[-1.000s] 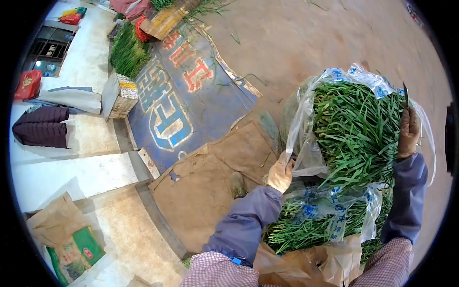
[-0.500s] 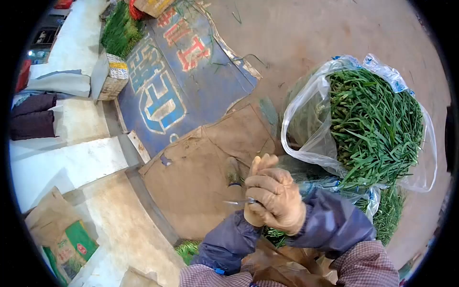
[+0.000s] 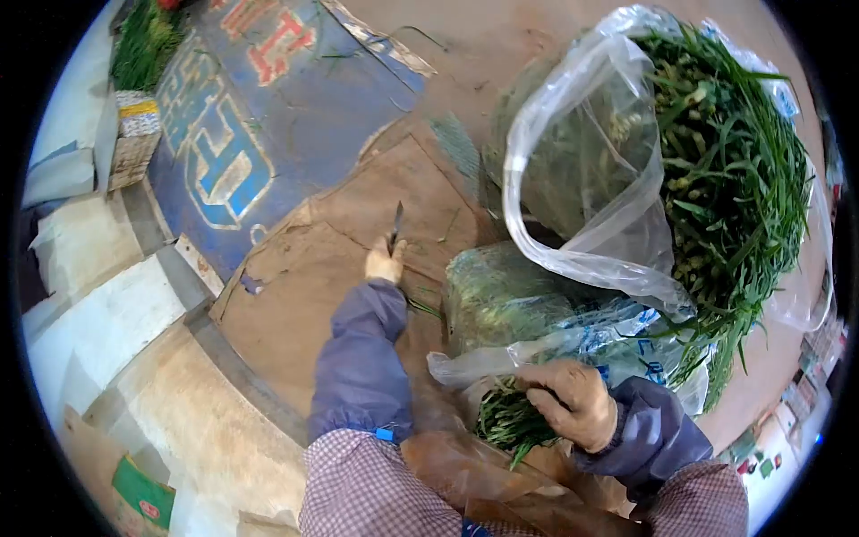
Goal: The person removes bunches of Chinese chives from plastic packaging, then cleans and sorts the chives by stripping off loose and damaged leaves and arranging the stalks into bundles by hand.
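My left hand [image 3: 385, 262], in a pale glove, is wrapped round a small knife [image 3: 398, 217] whose blade points away from me, over the brown sheet on the ground. Nearer my body, my right hand [image 3: 577, 407], also gloved, has its fingers bent but apart, with a gap between thumb and fingers. It hovers at the edge of a bundle of green stalks [image 3: 510, 419] in an opened plastic bag [image 3: 474, 365]; whether the fingertips touch the stalks I cannot tell. A wrapped bundle [image 3: 501, 295] lies just beyond.
On the right stands a large clear plastic bag [image 3: 537, 242] full of long leafy greens [image 3: 743, 188]. A brown sheet [image 3: 295, 313] and a blue painted board [image 3: 295, 125] cover the ground ahead. Pale slabs [image 3: 134, 322] and a white box [image 3: 134, 148] line the left side.
My hands were together in front of me and have parted. The left went forward and left with the knife; the right came down towards the stalks. The view has shifted, bringing the bags higher.
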Action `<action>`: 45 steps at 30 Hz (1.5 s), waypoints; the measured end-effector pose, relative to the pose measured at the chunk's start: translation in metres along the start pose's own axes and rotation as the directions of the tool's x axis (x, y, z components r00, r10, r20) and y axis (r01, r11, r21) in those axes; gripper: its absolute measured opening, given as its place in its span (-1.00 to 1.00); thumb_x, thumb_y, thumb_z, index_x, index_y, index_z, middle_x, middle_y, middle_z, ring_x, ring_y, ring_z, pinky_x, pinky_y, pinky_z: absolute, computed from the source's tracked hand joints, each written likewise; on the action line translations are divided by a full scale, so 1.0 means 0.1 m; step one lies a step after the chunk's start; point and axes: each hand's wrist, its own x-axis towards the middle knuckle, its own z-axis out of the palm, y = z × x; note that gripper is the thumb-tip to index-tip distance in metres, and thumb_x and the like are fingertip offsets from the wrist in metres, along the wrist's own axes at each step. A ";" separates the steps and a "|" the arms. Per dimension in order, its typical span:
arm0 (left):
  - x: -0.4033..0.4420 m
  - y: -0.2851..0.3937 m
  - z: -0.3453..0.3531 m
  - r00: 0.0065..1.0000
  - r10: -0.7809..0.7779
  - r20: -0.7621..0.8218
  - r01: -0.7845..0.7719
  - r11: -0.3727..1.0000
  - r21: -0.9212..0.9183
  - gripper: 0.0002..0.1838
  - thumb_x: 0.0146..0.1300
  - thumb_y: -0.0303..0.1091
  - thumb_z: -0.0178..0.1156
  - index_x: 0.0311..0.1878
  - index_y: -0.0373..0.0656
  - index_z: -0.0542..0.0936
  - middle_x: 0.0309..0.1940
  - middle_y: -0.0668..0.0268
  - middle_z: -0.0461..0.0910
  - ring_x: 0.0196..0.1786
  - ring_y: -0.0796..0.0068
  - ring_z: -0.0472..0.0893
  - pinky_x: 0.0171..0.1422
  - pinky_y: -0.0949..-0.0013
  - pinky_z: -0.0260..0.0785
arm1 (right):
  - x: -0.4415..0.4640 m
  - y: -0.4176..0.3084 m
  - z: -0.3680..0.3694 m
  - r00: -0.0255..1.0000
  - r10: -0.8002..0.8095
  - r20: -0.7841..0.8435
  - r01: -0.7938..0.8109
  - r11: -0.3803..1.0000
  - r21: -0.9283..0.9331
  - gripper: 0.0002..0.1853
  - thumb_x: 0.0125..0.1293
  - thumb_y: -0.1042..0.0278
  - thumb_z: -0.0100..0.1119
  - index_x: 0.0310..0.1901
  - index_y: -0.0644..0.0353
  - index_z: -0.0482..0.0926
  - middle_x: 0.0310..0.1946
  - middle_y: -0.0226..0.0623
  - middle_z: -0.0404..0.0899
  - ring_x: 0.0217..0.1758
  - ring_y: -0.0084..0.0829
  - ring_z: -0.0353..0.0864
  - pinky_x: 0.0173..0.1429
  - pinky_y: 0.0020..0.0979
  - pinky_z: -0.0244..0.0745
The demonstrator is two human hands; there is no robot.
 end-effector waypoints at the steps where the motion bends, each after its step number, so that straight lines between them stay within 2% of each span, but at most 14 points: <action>1: -0.04 0.29 -0.13 0.984 0.178 -0.023 -0.171 0.969 0.181 -0.49 0.19 -0.11 0.30 0.07 -0.28 0.49 -0.09 -0.11 0.59 0.03 -0.06 0.57 0.08 0.12 0.40 | -0.02 -0.03 -0.07 0.998 0.032 0.051 -0.037 0.994 0.098 -0.75 0.23 0.48 0.19 -0.05 0.24 0.59 -0.35 -0.12 0.62 -0.29 -0.09 0.63 -0.19 -0.23 0.51; 3: 0.11 0.28 -0.12 0.999 -0.007 0.053 -0.016 0.907 0.422 -0.32 0.15 -0.05 0.32 0.25 -0.24 0.39 0.12 -0.12 0.50 0.18 -0.06 0.49 0.23 0.12 0.34 | -0.10 -0.09 -0.16 0.996 0.017 0.087 -0.027 0.993 0.119 -0.75 0.24 0.45 0.19 -0.05 0.26 0.58 -0.34 -0.11 0.61 -0.27 -0.09 0.62 -0.18 -0.22 0.51; 8: -0.36 1.41 -0.42 0.997 0.071 0.039 -0.057 0.959 -0.279 -0.48 0.35 -0.35 0.10 0.32 -0.36 0.30 0.16 0.03 0.49 0.23 0.31 0.47 0.29 0.30 0.33 | -0.53 -0.40 -0.55 0.990 -0.088 -0.107 0.095 0.993 0.069 -0.71 0.24 0.48 0.20 0.00 0.26 0.59 -0.25 -0.13 0.64 -0.24 -0.14 0.64 -0.16 -0.27 0.53; 12: -0.81 2.46 -0.93 0.905 0.325 -0.273 -0.388 0.895 -0.221 -0.61 0.41 -0.38 -0.02 0.23 -0.37 0.39 0.16 0.04 0.49 0.22 0.26 0.47 0.34 0.30 0.28 | -1.02 -0.39 -1.30 0.909 -0.186 -0.374 0.221 0.974 0.051 -0.73 0.19 0.50 0.20 -0.05 0.27 0.62 -0.22 -0.11 0.65 -0.23 -0.18 0.66 -0.19 -0.25 0.54; 14: -1.29 3.34 -1.15 0.714 0.559 -0.420 -0.652 0.750 -0.110 -0.63 0.43 -0.39 -0.07 0.21 -0.39 0.40 0.15 0.02 0.48 0.22 0.23 0.47 0.35 0.30 0.27 | -1.23 -0.59 -1.84 0.854 -0.004 -0.521 0.014 1.000 0.016 -0.74 0.17 0.58 0.12 -0.09 0.26 0.61 -0.37 -0.20 0.61 -0.38 -0.25 0.61 -0.29 -0.30 0.48; 16: -1.74 4.12 -1.22 0.622 0.634 -0.459 -0.748 0.654 -0.111 -0.61 0.44 -0.36 -0.10 0.22 -0.42 0.38 0.15 0.00 0.48 0.21 0.16 0.48 0.37 0.25 0.27 | -1.29 -0.41 -2.30 0.616 -0.401 -0.678 0.004 0.862 -0.506 -0.66 0.05 0.74 0.09 -0.10 0.30 0.59 -0.35 -0.16 0.59 -0.33 -0.27 0.59 -0.30 -0.36 0.45; 18: -2.14 4.75 -1.18 0.377 0.879 -0.291 -0.924 0.381 -0.047 -0.58 0.40 -0.35 -0.04 0.22 -0.43 0.36 0.16 -0.04 0.47 0.22 0.10 0.48 0.38 0.18 0.28 | -1.26 -0.44 -2.87 0.605 -0.569 -0.557 -0.236 0.541 -0.808 -0.66 0.06 0.62 0.21 -0.07 0.19 0.58 -0.15 -0.22 0.59 -0.13 -0.19 0.58 -0.03 -0.21 0.42; 20: -2.47 5.33 -0.97 0.180 0.983 -0.026 -0.983 0.181 0.030 -0.53 0.35 -0.30 0.06 0.22 -0.41 0.38 0.17 -0.07 0.46 0.20 0.04 0.49 0.35 0.11 0.29 | -1.32 -0.18 -3.40 0.698 -0.439 -0.566 -0.462 0.328 -0.824 -0.58 0.14 0.51 0.19 0.07 -0.03 0.53 0.11 -0.23 0.48 0.26 -0.13 0.38 0.42 0.11 0.05; 24: -2.47 6.16 0.20 0.056 0.967 0.249 -0.992 0.025 0.127 -0.43 0.33 -0.06 0.10 0.25 -0.29 0.42 0.20 -0.01 0.47 0.30 0.03 0.41 0.43 0.06 0.13 | -1.21 0.53 -4.24 0.569 -0.057 -0.821 -0.822 -0.013 -0.569 -0.34 0.25 0.49 -0.03 0.40 -0.23 0.21 0.46 -0.22 0.13 0.56 -0.17 -0.03 0.56 0.14 -0.37; 26: -2.25 6.32 0.80 0.190 0.944 0.269 -0.881 0.043 0.471 -0.40 0.34 0.01 0.08 0.34 -0.13 0.36 0.32 0.08 0.36 0.41 0.04 0.26 0.51 -0.07 -0.08 | -1.28 0.90 -4.66 0.478 -0.014 -0.878 -0.876 0.066 -0.478 -0.29 0.24 0.54 -0.06 0.43 -0.21 0.15 0.47 -0.20 0.08 0.55 -0.13 -0.03 0.56 0.14 -0.45; 30: -1.67 5.99 1.58 0.520 0.825 0.223 -0.619 0.183 0.764 -0.39 0.39 0.08 -0.04 0.43 0.06 0.25 0.46 0.25 0.17 0.49 0.08 0.12 0.52 -0.19 -0.23 | -1.48 1.51 -5.21 0.512 0.216 -0.831 -0.829 0.377 -0.412 -0.33 0.25 0.49 0.00 0.42 -0.14 0.19 0.30 -0.10 0.35 0.36 -0.11 0.33 0.46 -0.04 0.06; 33: -1.65 5.91 1.67 0.440 0.875 0.202 -0.641 0.148 0.753 -0.41 0.40 0.01 -0.04 0.43 0.01 0.25 0.45 0.25 0.19 0.48 0.05 0.13 0.50 -0.20 -0.19 | -1.51 2.11 -5.27 0.454 0.224 -0.862 -0.575 0.813 -0.092 -0.50 0.26 0.29 0.12 0.28 -0.02 0.43 -0.10 -0.06 0.64 0.02 -0.13 0.62 0.08 -0.26 0.50; 38: -1.64 5.90 1.63 0.395 0.897 0.199 -0.649 0.119 0.752 -0.43 0.39 -0.06 0.01 0.42 0.01 0.27 0.42 0.26 0.23 0.46 0.03 0.16 0.48 -0.22 -0.16 | -1.17 3.22 -4.89 0.459 0.570 -0.682 -0.785 0.619 -0.011 -0.67 0.27 0.21 0.18 0.01 0.14 0.64 -0.09 -0.04 0.64 -0.06 -0.18 0.67 -0.04 -0.19 0.53; 45: -1.69 5.85 1.61 0.397 0.903 0.165 -0.663 0.158 0.731 -0.46 0.41 -0.13 0.01 0.44 0.11 0.25 0.43 0.29 0.22 0.48 0.06 0.15 0.51 -0.16 -0.17 | -1.12 2.65 -4.75 0.492 0.386 -0.780 0.048 0.883 0.467 -0.66 0.25 0.23 0.25 -0.05 0.30 0.62 -0.34 -0.20 0.64 -0.36 -0.45 0.61 -0.26 -0.45 0.53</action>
